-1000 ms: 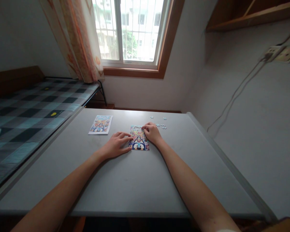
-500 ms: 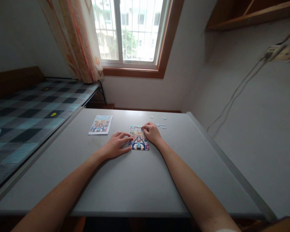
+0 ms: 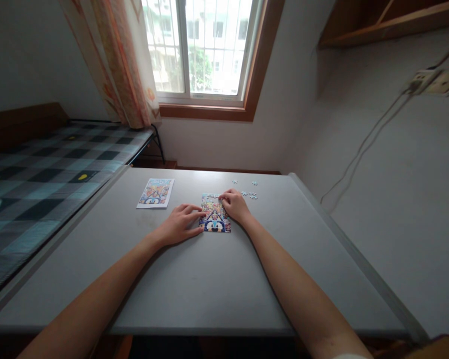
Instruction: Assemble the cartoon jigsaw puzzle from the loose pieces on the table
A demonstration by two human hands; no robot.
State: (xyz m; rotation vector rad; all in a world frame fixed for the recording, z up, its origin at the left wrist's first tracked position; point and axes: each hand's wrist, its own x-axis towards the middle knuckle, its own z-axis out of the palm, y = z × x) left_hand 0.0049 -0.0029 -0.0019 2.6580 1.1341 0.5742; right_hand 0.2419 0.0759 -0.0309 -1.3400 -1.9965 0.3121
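Note:
A colourful jigsaw puzzle (image 3: 214, 219) lies flat on the grey table, with gaps along its far edge. My left hand (image 3: 181, 223) rests at its left side, fingers spread and fingertips touching the border. At the upper right of the puzzle is my right hand (image 3: 235, 203), its thumb and fingers pinched together over the far right corner. Whatever sits between those fingertips is too small to make out. Several loose puzzle pieces (image 3: 244, 193) lie just beyond the right hand. A printed picture sheet (image 3: 155, 193) lies to the left, matching the puzzle's design.
The grey table (image 3: 209, 289) has a raised rim on its right side. A bed with a checked cover (image 3: 60, 164) stands to the left. Beyond are a curtain (image 3: 123, 65) and a barred window (image 3: 217, 50). A cable (image 3: 359, 149) hangs on the right wall.

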